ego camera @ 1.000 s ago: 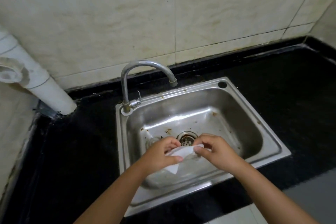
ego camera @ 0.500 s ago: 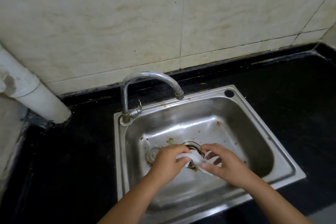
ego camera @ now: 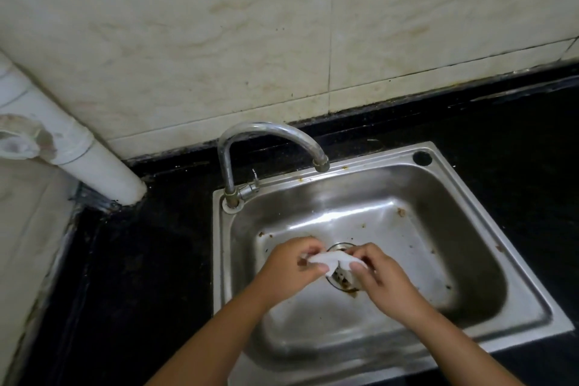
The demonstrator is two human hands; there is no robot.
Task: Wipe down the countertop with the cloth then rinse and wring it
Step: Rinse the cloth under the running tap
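A small white cloth (ego camera: 332, 266) is stretched between both hands over the drain (ego camera: 342, 281) of the steel sink (ego camera: 520, 298). My left hand (ego camera: 293, 268) grips its left end with fingers curled. My right hand (ego camera: 380, 276) pinches the right end. The cloth looks twisted and bunched. The black countertop (ego camera: 144, 276) runs around the sink. No water is seen running from the curved tap (ego camera: 266, 138).
A white pipe (ego camera: 94, 163) slants into the counter at the back left corner. Beige wall tiles (ego camera: 219, 41) rise behind the sink. Brown stains spot the sink basin near the drain. The tap handle (ego camera: 250, 186) sits at the tap's base.
The view has tilted so the sink sits lower right. Both hands stay over the drain, and the cloth is now pulled into a tighter band between them.
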